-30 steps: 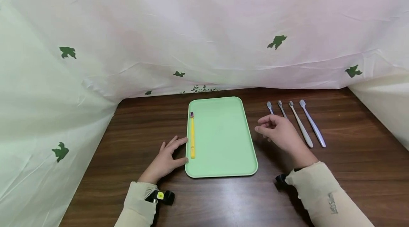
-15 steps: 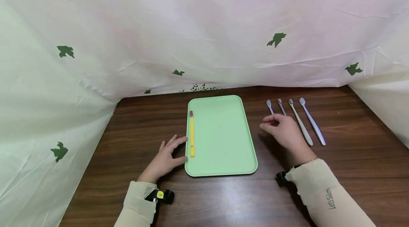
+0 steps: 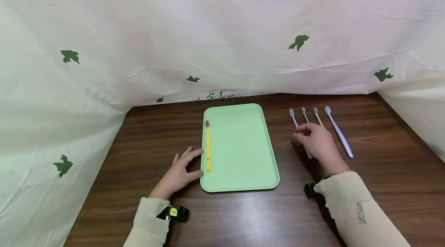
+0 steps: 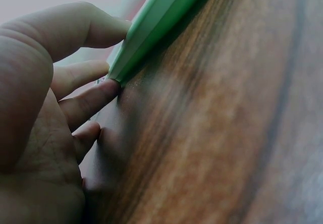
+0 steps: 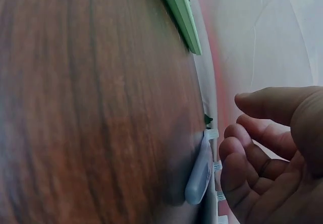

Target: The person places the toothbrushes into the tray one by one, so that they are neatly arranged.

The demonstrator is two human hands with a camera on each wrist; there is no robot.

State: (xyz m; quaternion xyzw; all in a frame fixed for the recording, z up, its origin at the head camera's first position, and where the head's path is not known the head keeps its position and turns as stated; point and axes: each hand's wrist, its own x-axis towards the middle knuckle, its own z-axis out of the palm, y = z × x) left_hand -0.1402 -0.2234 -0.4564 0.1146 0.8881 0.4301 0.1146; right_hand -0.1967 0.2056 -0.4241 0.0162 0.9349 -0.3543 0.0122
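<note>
left fingers (image 3: 194, 154) spread against the tray (image 3: 241, 146); right fingers (image 5: 270, 135) hover parted over a toothbrush (image 5: 200, 177).

We are wearing a cream fabric left sleeve (image 3: 148, 220) and a matching cream right sleeve (image 3: 351, 205) showing dark "LetsSlim" lettering (image 3: 361, 212). We are sporting a black left wrist device (image 3: 182, 214) with a yellow label (image 3: 173, 212), and a black right one (image 3: 309, 190).

Bench (image 3: 243, 220): tray (image 3: 243, 146) centre, four toothbrushes (image 3: 339, 133) in a row right of it.
Single toothbrush (image 3: 208, 147) on tray, along left edge. Left hand (image 3: 178, 173) at tray's left rim, right hand (image 3: 319, 143) over the row. Cloth (image 3: 222, 26) behind.
</note>
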